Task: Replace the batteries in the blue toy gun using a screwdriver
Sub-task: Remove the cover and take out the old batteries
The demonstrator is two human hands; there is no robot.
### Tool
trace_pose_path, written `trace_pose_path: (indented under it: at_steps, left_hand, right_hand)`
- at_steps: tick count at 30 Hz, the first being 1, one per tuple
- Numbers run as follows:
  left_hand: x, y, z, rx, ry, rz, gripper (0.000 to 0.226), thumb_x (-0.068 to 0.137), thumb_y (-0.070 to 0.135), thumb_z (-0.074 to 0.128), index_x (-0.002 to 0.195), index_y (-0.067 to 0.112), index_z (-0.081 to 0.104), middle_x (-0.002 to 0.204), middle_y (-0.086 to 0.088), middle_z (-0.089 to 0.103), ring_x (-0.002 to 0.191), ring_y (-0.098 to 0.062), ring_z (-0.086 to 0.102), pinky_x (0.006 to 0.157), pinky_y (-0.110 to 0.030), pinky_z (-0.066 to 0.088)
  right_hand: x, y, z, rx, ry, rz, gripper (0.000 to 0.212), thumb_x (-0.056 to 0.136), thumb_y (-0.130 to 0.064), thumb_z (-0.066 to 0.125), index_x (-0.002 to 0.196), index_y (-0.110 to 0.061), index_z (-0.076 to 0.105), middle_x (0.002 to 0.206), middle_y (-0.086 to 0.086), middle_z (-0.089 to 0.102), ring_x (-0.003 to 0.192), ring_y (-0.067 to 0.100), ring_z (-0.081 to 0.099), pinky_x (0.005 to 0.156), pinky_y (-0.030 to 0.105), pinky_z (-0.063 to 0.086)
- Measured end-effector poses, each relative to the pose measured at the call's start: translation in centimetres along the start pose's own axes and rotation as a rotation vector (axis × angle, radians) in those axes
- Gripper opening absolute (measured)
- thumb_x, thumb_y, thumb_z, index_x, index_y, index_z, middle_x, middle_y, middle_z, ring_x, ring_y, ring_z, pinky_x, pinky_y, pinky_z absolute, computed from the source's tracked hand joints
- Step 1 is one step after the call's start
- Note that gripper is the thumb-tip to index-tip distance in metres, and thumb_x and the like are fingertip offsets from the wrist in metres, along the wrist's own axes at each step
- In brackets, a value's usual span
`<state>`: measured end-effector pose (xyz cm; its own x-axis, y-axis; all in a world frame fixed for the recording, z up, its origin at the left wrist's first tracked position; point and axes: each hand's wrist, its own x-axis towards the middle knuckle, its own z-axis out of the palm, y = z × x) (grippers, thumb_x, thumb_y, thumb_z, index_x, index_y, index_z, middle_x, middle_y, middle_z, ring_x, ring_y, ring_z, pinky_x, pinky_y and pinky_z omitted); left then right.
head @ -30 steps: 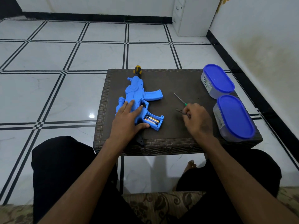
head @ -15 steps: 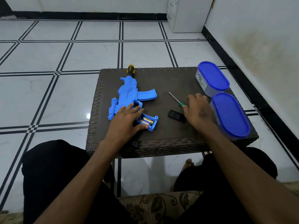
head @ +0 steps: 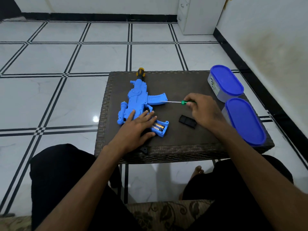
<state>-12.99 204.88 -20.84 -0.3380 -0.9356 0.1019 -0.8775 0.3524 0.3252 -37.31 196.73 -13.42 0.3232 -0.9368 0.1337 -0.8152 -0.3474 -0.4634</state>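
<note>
Batteries (head: 158,127) are sitting in the open compartment at the butt end of the toy gun (head: 138,100), right by the fingertips of the left hand (head: 139,129). That hand is laid flat with the fingers spread, palm down, pressing on the grip part of the gun so it's pinned to the table (head: 183,84). The gun lies on its side with its orange and black muzzle pointing away from the hand, out toward the far edge of the table, and the curved magazine sticks out toward the right hand (head: 202,109).

Right hand is curled around the green handle of the screwdriver (head: 176,102), pinching it between thumb and fingers. The metal shaft points across from that hand toward the gun, and the tip sits at the magazine; whether it actually touches, I can't tell. Just below the right hand, between it and the battery compartment, a small black cover (head: 187,121) lies loose on the table, apart from the gun.

Off past the right hand, on the outer side, two containers with blue lids (head: 230,80) (head: 245,120) stand one behind the other along the table's edge, close together. Person's knees in dark clothes show under both forearms.
</note>
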Motion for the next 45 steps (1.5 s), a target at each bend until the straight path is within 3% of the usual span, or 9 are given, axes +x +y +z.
trace_pose_path:
  at_steps: [2, 5, 12, 16, 18, 25, 29, 45]
  left_hand:
    - [-0.2, 0.0, 0.2, 0.033, -0.012, 0.018, 0.065, 0.094, 0.054, 0.035, 0.15, 0.022, 0.032, 0.159, 0.004, 0.022, 0.148, -0.013, 0.014, 0.116, -0.038, -0.009]
    - [-0.3, 0.1, 0.2, 0.048, -0.009, 0.02, 0.073, 0.088, 0.058, 0.022, 0.151, 0.023, 0.031, 0.16, 0.005, 0.022, 0.148, -0.012, 0.014, 0.116, -0.038, -0.01]
    - [-0.4, 0.6, 0.4, 0.098, -0.017, 0.039, 0.072, 0.089, 0.059, 0.023, 0.15, 0.024, 0.032, 0.159, 0.005, 0.024, 0.148, -0.014, 0.016, 0.118, -0.041, -0.004]
    - [-0.4, 0.7, 0.1, 0.131, -0.023, 0.042, 0.072, 0.089, 0.059, 0.021, 0.15, 0.024, 0.031, 0.159, 0.003, 0.026, 0.148, -0.016, 0.017, 0.118, -0.041, -0.001]
    - [-0.5, 0.8, 0.1, 0.142, -0.022, 0.044, 0.069, 0.091, 0.057, 0.024, 0.15, 0.023, 0.032, 0.158, 0.003, 0.026, 0.148, -0.017, 0.018, 0.119, -0.041, 0.0]
    - [-0.4, 0.7, 0.2, 0.136, -0.006, 0.042, 0.06, 0.096, 0.051, 0.038, 0.148, 0.022, 0.037, 0.157, 0.002, 0.031, 0.147, -0.018, 0.022, 0.119, -0.041, 0.003]
    - [-0.4, 0.7, 0.4, 0.141, 0.0, 0.041, 0.066, 0.092, 0.055, 0.026, 0.147, 0.022, 0.04, 0.155, 0.002, 0.034, 0.145, -0.018, 0.026, 0.118, -0.04, 0.003]
    - [0.0, 1.6, 0.5, 0.136, 0.016, -0.017, 0.062, 0.095, 0.052, 0.019, 0.144, 0.025, 0.044, 0.153, 0.002, 0.039, 0.144, -0.02, 0.03, 0.119, -0.05, 0.016]
  right_hand:
    - [-1.0, -0.7, -0.8, -0.054, 0.003, -0.107, 0.018, 0.093, -0.007, 0.058, 0.103, -0.013, 0.071, 0.094, 0.005, 0.067, 0.084, 0.019, 0.059, 0.073, 0.036, 0.051]
    - [-2.2, -1.4, -1.8, -0.186, -0.1, -0.153, 0.018, 0.093, -0.011, 0.057, 0.105, -0.014, 0.071, 0.097, 0.006, 0.066, 0.088, 0.02, 0.055, 0.072, 0.033, 0.045]
    - [-1.8, -3.7, -2.1, -0.469, -0.281, -0.173, 0.023, 0.094, -0.016, 0.054, 0.111, -0.02, 0.069, 0.103, 0.002, 0.064, 0.099, 0.018, 0.051, 0.073, 0.031, 0.046]
    - [-1.8, -5.1, -2.1, -0.539, -0.247, -0.233, 0.015, 0.089, -0.017, 0.059, 0.102, -0.02, 0.067, 0.093, -0.004, 0.053, 0.097, 0.017, 0.047, 0.064, 0.03, 0.038]
    - [-1.8, -6.0, -2.3, -0.58, -0.244, -0.268, 0.016, 0.087, -0.018, 0.062, 0.102, -0.02, 0.065, 0.098, -0.002, 0.056, 0.1, 0.018, 0.048, 0.064, 0.03, 0.035]
    - [-1.5, -8.5, -2.1, -0.724, -0.234, -0.434, 0.022, 0.091, -0.008, 0.052, 0.108, -0.015, 0.064, 0.111, 0.005, 0.06, 0.11, 0.024, 0.049, 0.072, 0.03, 0.038]
    - [-1.6, -9.2, -1.0, -0.769, -0.262, -0.486, 0.023, 0.094, -0.008, 0.05, 0.111, -0.015, 0.063, 0.115, 0.006, 0.059, 0.114, 0.025, 0.047, 0.078, 0.032, 0.042]
    - [-5.1, -5.7, -0.3, -0.62, -0.232, -0.253, 0.043, 0.085, -0.015, 0.063, 0.127, -0.015, 0.053, 0.125, 0.004, 0.05, 0.115, 0.022, 0.042, 0.082, 0.029, 0.042]
